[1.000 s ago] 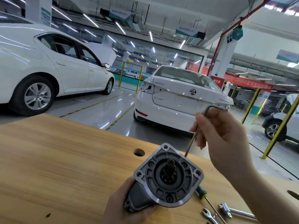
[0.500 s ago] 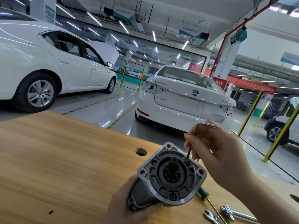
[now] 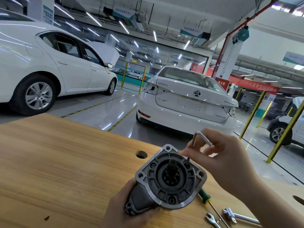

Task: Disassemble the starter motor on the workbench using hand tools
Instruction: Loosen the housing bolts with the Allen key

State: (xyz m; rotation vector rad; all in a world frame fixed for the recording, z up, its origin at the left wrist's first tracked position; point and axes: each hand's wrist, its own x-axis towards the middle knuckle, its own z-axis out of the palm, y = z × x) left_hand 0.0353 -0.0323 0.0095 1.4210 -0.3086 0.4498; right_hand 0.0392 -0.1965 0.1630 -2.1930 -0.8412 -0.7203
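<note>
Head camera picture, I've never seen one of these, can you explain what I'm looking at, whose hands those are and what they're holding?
There is no machine here: a person wears a camera on the head, so you look forward and down at their own two hands. The left hand grips a starter motor, its round face turned toward the camera, at a wooden workbench. The right hand pinches an L-shaped hex key, whose tip reaches a bolt recess on that face. On the bench to the right lie a green-handled screwdriver, a small wrench and another silvery tool. Behind the bench stand white cars in a garage.
</note>
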